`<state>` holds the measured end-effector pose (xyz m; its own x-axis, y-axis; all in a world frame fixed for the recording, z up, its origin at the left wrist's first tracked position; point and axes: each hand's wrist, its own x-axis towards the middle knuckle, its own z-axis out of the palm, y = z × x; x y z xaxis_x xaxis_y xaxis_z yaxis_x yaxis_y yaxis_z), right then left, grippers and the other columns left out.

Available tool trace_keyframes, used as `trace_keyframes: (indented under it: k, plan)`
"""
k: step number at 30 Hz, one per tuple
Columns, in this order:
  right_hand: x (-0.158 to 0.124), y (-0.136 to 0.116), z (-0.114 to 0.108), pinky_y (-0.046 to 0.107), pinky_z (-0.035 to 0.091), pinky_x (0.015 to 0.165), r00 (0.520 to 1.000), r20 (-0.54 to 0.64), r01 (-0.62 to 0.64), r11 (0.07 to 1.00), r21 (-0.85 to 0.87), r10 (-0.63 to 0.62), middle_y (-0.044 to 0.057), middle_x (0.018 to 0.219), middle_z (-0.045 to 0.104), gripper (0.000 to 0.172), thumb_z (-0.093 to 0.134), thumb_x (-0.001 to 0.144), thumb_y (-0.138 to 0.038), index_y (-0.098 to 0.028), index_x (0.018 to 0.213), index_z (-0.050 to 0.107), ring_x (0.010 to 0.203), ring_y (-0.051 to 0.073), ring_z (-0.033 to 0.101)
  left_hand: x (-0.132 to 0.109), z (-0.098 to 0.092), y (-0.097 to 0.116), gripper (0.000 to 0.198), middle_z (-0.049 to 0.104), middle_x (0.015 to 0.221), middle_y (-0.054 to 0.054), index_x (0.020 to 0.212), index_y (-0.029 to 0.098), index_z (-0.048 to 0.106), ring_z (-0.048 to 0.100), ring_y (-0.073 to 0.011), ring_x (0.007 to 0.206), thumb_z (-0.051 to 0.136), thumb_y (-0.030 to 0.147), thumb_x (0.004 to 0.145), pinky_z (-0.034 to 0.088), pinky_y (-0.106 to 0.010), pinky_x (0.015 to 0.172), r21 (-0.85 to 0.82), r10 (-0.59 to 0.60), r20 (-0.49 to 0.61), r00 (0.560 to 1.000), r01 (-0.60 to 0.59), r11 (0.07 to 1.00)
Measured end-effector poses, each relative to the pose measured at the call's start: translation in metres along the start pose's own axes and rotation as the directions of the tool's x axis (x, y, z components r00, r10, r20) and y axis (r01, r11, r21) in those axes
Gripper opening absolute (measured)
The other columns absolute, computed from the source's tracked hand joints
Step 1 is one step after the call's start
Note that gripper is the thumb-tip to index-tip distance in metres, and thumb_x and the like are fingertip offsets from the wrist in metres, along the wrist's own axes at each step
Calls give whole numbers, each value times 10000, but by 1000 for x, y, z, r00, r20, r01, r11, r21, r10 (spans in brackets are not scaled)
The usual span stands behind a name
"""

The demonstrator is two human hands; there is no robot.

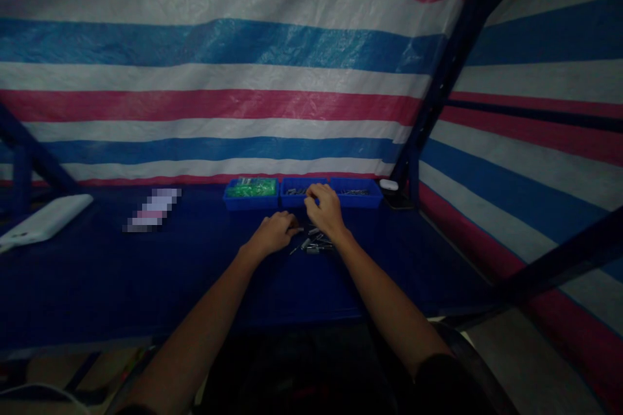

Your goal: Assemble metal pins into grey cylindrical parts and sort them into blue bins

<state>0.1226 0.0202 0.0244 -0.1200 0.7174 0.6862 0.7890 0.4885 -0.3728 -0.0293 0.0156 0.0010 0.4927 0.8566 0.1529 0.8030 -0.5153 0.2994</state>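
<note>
My left hand [276, 232] is just above the blue table, its fingers pinched on a small slim metal piece [298, 229] that pokes out to the right. Beside it lies a loose pile of small metal parts [314, 249], thin pins and short grey cylinders among them. My right hand [325, 207] reaches over the front of the middle blue bin [304, 205], which contains small grey metal pieces. Its fingers are curled together, and whatever is between them is hidden. The right blue bin [357, 201] holds thin metal parts.
A left blue bin [251, 203] holds green plastic-wrapped items. A white case [388, 185] and a dark phone-like object [400, 200] are at the right. Leftward are a blurred-out flat item [154, 209] and a white device [46, 220]. Dark-blue posts [440, 78] and striped sheeting enclose the table [146, 285].
</note>
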Motion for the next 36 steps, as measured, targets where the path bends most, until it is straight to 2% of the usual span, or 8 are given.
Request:
trace_keyframes:
  k: [6, 11, 14, 17, 22, 27, 32, 36]
  plan:
    - [-1, 9, 5, 243, 298, 593, 986, 164, -45, 993, 109, 26, -13, 619, 508, 190, 363, 776, -135, -191, 658, 500, 616, 134, 454, 8, -4, 0, 368, 625, 725, -47, 732, 144, 588, 563, -181, 709, 323, 373, 841, 412, -266, 650, -366, -124, -147, 981, 63, 929]
    - [-4, 8, 3, 216, 323, 589, 942, 302, 53, 954, 294, -145, -32, 689, 545, 198, 505, 778, -235, -206, 973, 527, 611, 110, 479, 11, -5, -11, 448, 598, 639, -32, 691, 132, 584, 540, -167, 632, 317, 467, 819, 390, -256, 600, -572, -168, -224, 960, 10, 820]
    - [-4, 4, 4, 214, 334, 619, 935, 301, 88, 946, 313, -186, -13, 739, 571, 133, 496, 798, -214, -197, 920, 548, 656, 107, 497, 12, -6, -15, 449, 575, 610, -25, 696, 125, 590, 516, -149, 590, 347, 485, 807, 375, -251, 571, -632, -190, -223, 956, 6, 775]
    - [-3, 2, 4, 211, 322, 599, 948, 287, 54, 955, 293, -142, -5, 712, 573, 135, 449, 844, -260, -180, 831, 557, 631, 102, 487, 10, -8, -14, 441, 565, 618, -26, 689, 126, 585, 509, -138, 581, 350, 476, 818, 383, -250, 572, -645, -221, -252, 942, 6, 764]
    - [1, 7, 2, 212, 279, 541, 961, 273, -34, 965, 261, -40, -22, 574, 497, 332, 338, 895, -318, -171, 657, 516, 551, 95, 442, 5, -12, -3, 333, 605, 849, -35, 1046, 152, 532, 545, -130, 683, 531, 311, 753, 414, -247, 631, -492, -91, -423, 901, -145, 859]
    - [0, 8, 3, 204, 291, 534, 955, 288, -32, 946, 323, -66, -32, 581, 486, 299, 338, 892, -333, -174, 731, 533, 550, 94, 453, 4, -13, 0, 197, 619, 815, -29, 915, 164, 571, 560, -143, 728, 495, 300, 794, 418, -256, 669, -386, -43, -465, 884, -158, 909]
    - [-1, 1, 0, 208, 339, 581, 969, 234, 20, 964, 264, -84, -19, 663, 556, 185, 421, 854, -306, -187, 880, 560, 608, 108, 500, 4, -11, 0, 272, 624, 806, -33, 908, 153, 560, 579, -148, 731, 414, 372, 842, 433, -254, 666, -485, -129, -401, 907, -90, 870]
    - [6, 8, -3, 236, 376, 658, 996, 81, -37, 995, 97, 29, 28, 770, 611, 218, 401, 862, -314, -184, 901, 573, 707, 142, 547, 1, -3, 4, 273, 635, 820, -30, 876, 177, 588, 583, -169, 773, 514, 419, 774, 435, -267, 686, -357, 33, -139, 990, -81, 931]
